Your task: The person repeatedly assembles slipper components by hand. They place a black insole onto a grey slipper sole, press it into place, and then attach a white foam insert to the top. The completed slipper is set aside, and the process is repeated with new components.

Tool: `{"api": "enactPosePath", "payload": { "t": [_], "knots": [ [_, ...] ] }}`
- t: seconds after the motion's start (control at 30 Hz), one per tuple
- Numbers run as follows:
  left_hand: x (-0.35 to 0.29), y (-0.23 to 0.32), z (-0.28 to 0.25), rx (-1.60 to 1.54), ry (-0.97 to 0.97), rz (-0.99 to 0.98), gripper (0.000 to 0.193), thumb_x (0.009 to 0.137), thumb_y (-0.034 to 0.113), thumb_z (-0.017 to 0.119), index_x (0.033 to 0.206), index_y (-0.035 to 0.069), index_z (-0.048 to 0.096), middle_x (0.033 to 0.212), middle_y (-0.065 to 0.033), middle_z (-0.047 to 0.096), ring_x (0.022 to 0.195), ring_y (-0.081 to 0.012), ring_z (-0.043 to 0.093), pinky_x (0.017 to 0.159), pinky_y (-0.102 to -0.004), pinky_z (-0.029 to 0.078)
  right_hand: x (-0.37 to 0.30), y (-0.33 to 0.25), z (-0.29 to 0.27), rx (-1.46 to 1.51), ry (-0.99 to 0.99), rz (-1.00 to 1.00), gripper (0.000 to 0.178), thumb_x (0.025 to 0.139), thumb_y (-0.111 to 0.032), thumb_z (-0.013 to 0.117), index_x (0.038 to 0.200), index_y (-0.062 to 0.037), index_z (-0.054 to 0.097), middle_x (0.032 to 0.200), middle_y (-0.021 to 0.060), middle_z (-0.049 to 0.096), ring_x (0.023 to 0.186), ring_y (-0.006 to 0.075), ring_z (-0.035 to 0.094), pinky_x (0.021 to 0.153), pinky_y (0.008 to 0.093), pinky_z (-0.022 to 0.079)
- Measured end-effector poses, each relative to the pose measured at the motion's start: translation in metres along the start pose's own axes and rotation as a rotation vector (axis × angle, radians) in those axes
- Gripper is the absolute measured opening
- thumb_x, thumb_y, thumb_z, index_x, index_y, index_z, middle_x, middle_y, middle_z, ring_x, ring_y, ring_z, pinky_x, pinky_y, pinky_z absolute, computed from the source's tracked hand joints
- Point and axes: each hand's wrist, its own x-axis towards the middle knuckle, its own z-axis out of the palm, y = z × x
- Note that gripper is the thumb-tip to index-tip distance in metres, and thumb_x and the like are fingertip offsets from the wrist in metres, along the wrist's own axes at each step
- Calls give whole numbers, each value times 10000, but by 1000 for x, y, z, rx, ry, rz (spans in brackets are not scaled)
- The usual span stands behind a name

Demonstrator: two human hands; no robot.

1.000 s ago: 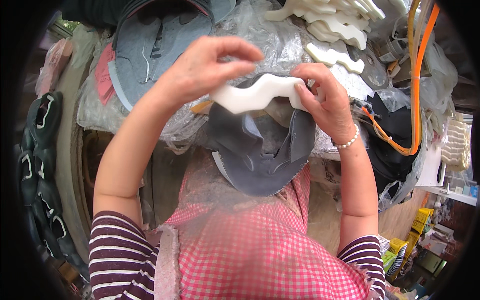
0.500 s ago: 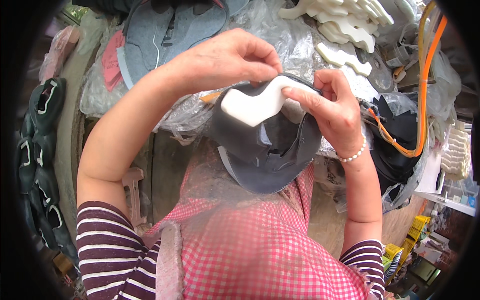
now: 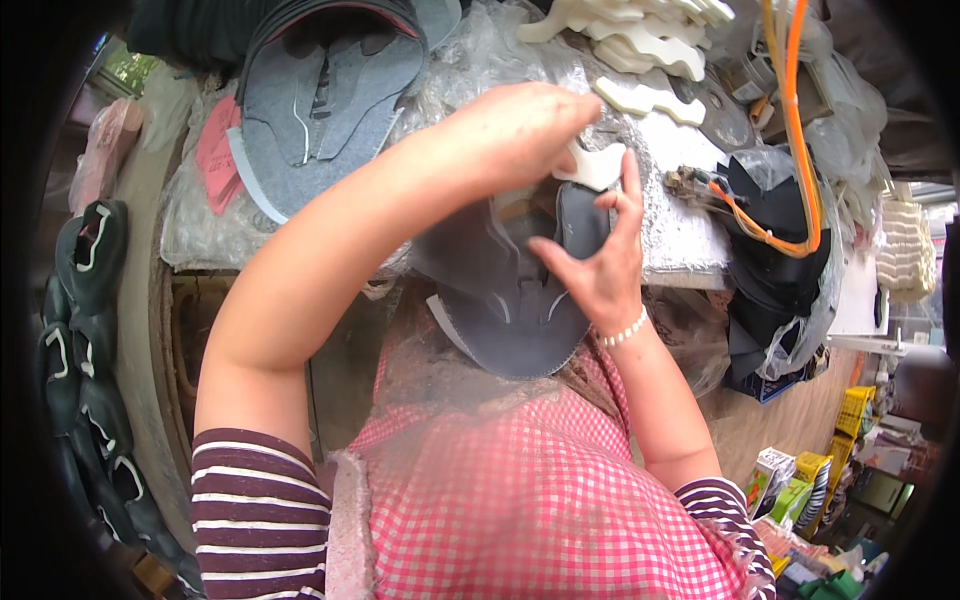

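The white foam piece sits right of upper centre, at the top of the dark upper. The left hand curls over the foam's left end; whether it pinches is hidden. The right hand has thumb and fingers spread wide around the upper's right flap, index finger beside the foam's right end. More foam pieces lie at upper right.

Pink-and-white gingham right across the apron, dark maroon sleeves ringed in white stripes, pearly white for the bead bracelet! Dark grey on the shoe upper, plain white on the foam strip. And look, blue-grey on the spread upper, streaked thinly with white; pink for the paper sheet, blazing orange for the hose, and bright yellow on the crates.
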Motion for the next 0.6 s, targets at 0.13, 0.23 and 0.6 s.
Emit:
{"api": "enactPosePath", "payload": {
  "t": [0.13, 0.23, 0.6],
  "knots": [
    [4, -9, -1, -175, -93, -43, 283, 754, 50, 633, 1025, 6, 563, 913, -157, 632, 878, -343, 606, 764, -398, 480, -2, 7, 8, 20, 70, -29, 544, 678, -61, 761, 1048, -38, 362, 1468, 292, 258, 1282, 371, 413, 1033, 390, 373],
    [-14, -10, -11, -292, 17, -20, 262, 760, 35, 635, 1017, 31, 584, 905, -116, 638, 852, -262, 631, 770, -337, 491, -4, 16, -8, 501, 19, 63, 487, 699, 30, 597, 1127, -24, 372, 1432, 262, 353, 1218, 278, 498, 1020, 352, 397],
    [-48, 60, -77, -1, 227, 378, 291, 662, -15, 715, 943, 22, 654, 926, -126, 642, 703, -225, 578, 612, -300, 460, 67, -30, -126, 465, -318, 219, 449, 821, -323, 476, 904, 87, 637, 876, 128, 645, 805, 181, 587, 769, 279, 447]
  ]
}}
